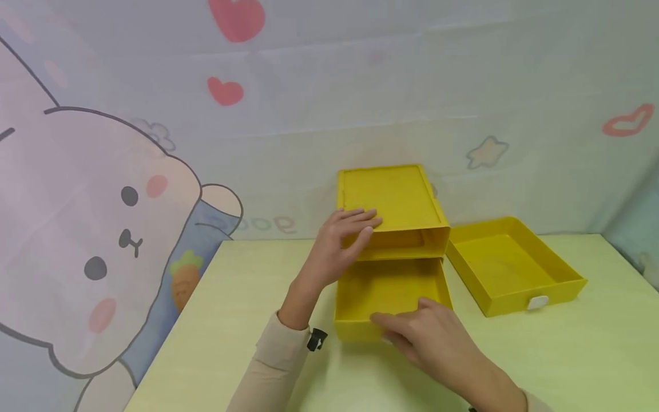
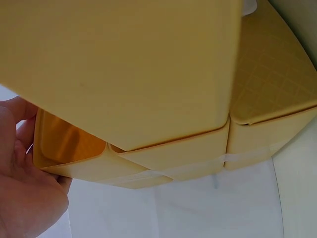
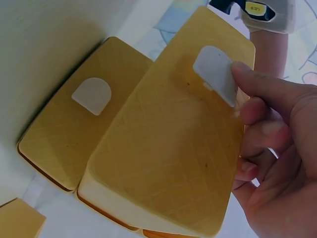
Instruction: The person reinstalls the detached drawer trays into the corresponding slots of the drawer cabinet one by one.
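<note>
A yellow drawer cabinet stands against the back wall, its top compartment open at the front. Below that compartment, a yellow drawer is pulled well out; its inside is bare. My left hand rests on the cabinet's top near the front left corner, fingers extended and thumb by the front edge. At the drawer's front, my right hand pinches the rim beside the white handle, thumb against that handle. Under it, another drawer with a white handle sits closed in the cabinet.
Another yellow drawer, detached, lies on the table to the right of the cabinet, its white tab facing front. The pale table meets a printed cloth backdrop with hearts and a bunny.
</note>
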Available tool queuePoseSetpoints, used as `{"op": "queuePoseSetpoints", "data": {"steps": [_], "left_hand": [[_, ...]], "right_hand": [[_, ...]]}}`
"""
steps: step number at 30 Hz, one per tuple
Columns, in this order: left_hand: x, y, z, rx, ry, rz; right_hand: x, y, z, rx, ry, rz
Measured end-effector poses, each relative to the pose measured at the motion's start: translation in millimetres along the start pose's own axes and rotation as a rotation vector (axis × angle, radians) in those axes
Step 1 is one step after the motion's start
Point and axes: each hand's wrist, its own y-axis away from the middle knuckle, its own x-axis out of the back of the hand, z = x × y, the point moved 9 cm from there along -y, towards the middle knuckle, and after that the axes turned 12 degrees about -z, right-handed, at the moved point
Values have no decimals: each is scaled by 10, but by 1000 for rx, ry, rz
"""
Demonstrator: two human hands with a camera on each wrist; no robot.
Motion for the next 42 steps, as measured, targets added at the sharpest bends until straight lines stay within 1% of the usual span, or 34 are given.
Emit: {"op": "queuePoseSetpoints", "data": {"steps": [7, 12, 21, 27, 33, 42], "left_hand": [[-20, -17, 12, 4, 1, -10], [-1, -8, 18, 5, 4, -2], [-28, -14, 4, -4, -1, -7], [12, -9, 26, -4, 2, 7], [13, -4, 27, 1, 3, 7], [-12, -41, 37, -4, 6, 7]], "right_hand": [[9, -21, 64, -14, 23, 57], [-16, -47, 108, -31, 21, 47], [-37, -63, 149, -67, 5, 54], [-60, -111, 195, -107, -1, 36], [-73, -140, 238, -155, 11, 9], [-47, -155, 298, -174, 25, -34]]}}
